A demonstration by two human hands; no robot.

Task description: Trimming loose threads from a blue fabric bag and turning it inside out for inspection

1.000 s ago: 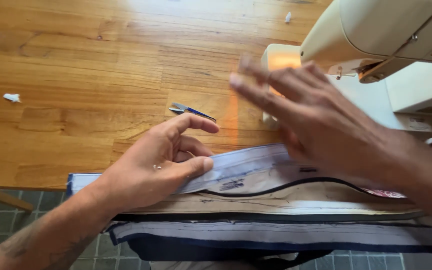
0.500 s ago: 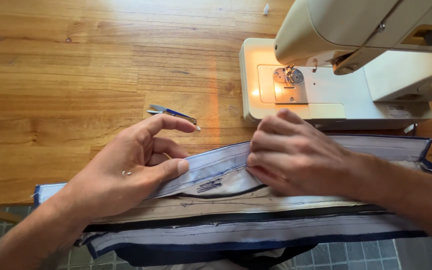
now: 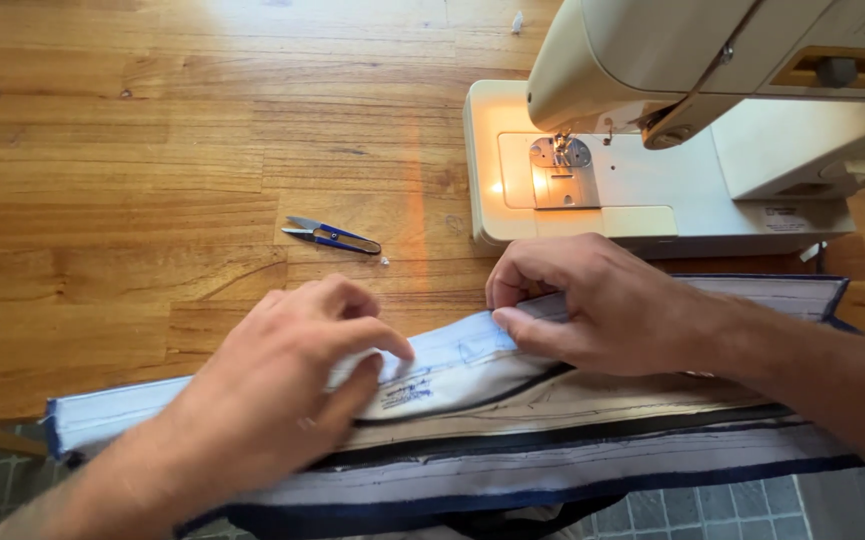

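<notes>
Compared with the view 1 second ago, when the right hand (image 3: pixel 592 305) was lifted and blurred in mid-air above the cloth, it is now down on the long strip of pale and navy fabric (image 3: pixel 512 420) that lies across the lower part of the frame along the near edge of the wooden table (image 3: pixel 152 150); half a second ago it had already landed, and since then it has settled with thumb and forefinger closed in a pinch on the upper pale fold, just right of centre. The left hand (image 3: pixel 282 400) has stayed at lower left, its fingers curled together and pressing the same pale fold down, thumb tucked under the fingertips. With both hands now gripping 1 edge, the fold looks held taut between them, which I judge to be a lining-up or flattening of the seam close to the sewing machine (image 3: pixel 702 120) at upper right, whose lamp glows over the needle plate (image 3: pixel 560 170). Small blue thread snips (image 3: pixel 332 237) lie untouched on the wood at centre left. Hidden: the cloth under both palms, the right thumb's exact hold, and the strip's lower part, which drops past the table edge. The needle itself is too small to make out, and the machine's top and right side are cut off
</notes>
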